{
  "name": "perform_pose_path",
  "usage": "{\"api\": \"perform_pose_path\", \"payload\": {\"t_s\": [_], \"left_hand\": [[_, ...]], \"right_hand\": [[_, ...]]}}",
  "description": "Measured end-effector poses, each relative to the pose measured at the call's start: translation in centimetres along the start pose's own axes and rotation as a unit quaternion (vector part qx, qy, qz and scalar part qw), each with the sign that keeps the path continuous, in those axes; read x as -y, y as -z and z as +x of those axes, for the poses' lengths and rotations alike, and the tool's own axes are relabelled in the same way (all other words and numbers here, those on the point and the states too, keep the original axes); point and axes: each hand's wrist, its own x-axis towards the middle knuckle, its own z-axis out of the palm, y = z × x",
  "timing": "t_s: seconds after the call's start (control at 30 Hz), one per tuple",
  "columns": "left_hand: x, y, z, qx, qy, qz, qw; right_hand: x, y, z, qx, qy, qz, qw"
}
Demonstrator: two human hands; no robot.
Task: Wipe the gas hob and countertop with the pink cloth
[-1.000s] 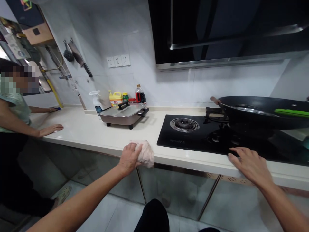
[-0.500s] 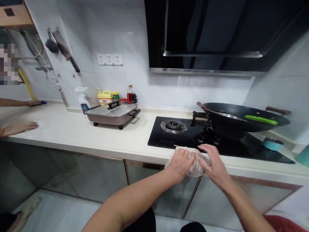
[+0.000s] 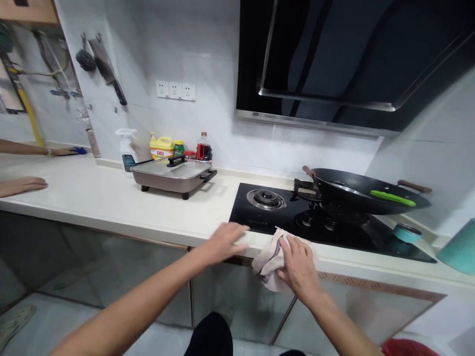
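Observation:
A pale, crumpled cloth (image 3: 267,258) hangs over the counter's front edge, by the near rim of the black gas stove (image 3: 256,210). My right hand (image 3: 299,262) grips the cloth, its fingers bent over the top. To the left, apart from the cloth, my left hand (image 3: 227,241) hovers at the counter edge with its fingers stretched out and nothing in it.
A black wok (image 3: 356,198) with a green-handled utensil (image 3: 393,198) sits on the right burner. A teal tin (image 3: 407,233) stands beside it. An electric pan (image 3: 166,177) occupies the counter (image 3: 92,190). Far left, another person's hand (image 3: 69,151) presses a blue cloth (image 3: 80,150).
My left hand has let go of the cloth and moved left. My right hand has come down onto the cloth and taken hold. The other person's hand with the blue cloth has slid right.

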Motion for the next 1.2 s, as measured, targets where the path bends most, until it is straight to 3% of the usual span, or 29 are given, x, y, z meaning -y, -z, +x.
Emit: {"api": "perform_pose_path", "payload": {"t_s": [0.1, 0.2, 0.33, 0.43, 0.57, 0.8, 0.93, 1.07, 1.2], "left_hand": [[5.1, 1.9, -1.2, -0.059, 0.127, 0.046, 0.989], [8.1, 2.5, -1.2, -0.073, 0.236, 0.061, 0.967], [8.9, 2.5, -0.8, -0.051, 0.323, 0.051, 0.944], [8.6, 2.9, -0.6, -0.017, 0.322, 0.059, 0.945], [8.0, 3.6, -0.5, 0.029, 0.324, 0.074, 0.943], [7.6, 3.8, -0.7, 0.038, 0.295, 0.076, 0.952], [8.2, 3.6, -0.8, 0.040, 0.284, 0.071, 0.955], [8.7, 3.3, -0.8, 0.045, 0.276, 0.073, 0.957], [8.6, 3.2, -0.7, 0.050, 0.273, 0.066, 0.958]], "right_hand": [[4.2, -2.3, 2.2, -0.031, 0.005, 0.015, 0.999], [9.8, -4.7, 5.5, -0.053, 0.024, 0.016, 0.998], [15.3, -6.6, 9.1, -0.047, 0.079, 0.058, 0.994], [15.0, -6.5, 9.5, -0.046, 0.122, 0.064, 0.989], [9.1, -5.0, 6.6, -0.085, 0.147, 0.067, 0.983], [-6.3, -1.1, -2.8, -0.087, 0.094, 0.029, 0.991], [-15.6, 1.0, -8.4, -0.065, 0.027, -0.019, 0.997], [-24.1, 2.6, -13.3, -0.006, -0.073, -0.060, 0.996], [-30.0, 4.3, -16.7, 0.033, -0.183, -0.119, 0.975]]}}
